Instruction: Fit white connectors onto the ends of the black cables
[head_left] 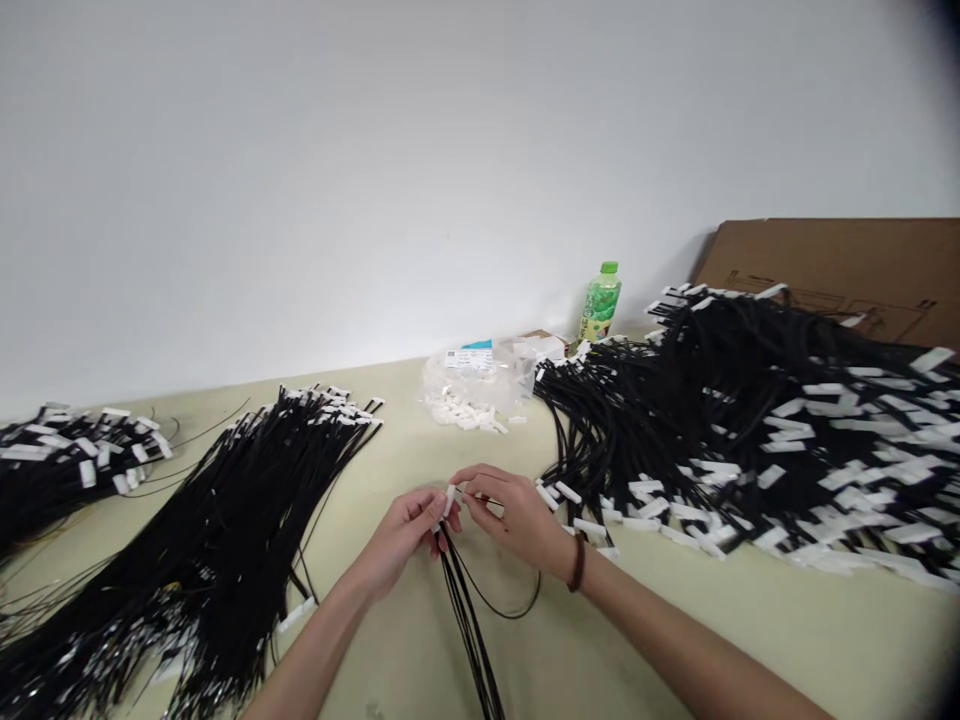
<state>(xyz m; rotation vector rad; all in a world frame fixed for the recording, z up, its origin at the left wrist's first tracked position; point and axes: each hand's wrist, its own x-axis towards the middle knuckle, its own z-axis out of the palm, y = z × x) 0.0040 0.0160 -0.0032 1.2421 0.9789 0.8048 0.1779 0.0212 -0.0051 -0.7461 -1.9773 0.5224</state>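
Near the middle of the table, my left hand (417,522) pinches a small white connector housing (449,500) between thumb and fingers. Close against its right side, my right hand (510,512) has thumb and forefinger closed on the end of a thin black wire (536,590), whose tip is at the housing. That wire loops out to the right below my hands. A bundle of black wires (469,630) hangs from under my left hand toward the front edge. The wire's very tip is too small to make out.
A clear plastic bag (510,378) spills loose white housings (466,414) behind my hands. Black cable piles lie at left (247,500) and right (622,410), many with white connectors. A green-capped bottle (601,302) and a cardboard sheet (832,255) stand by the wall.
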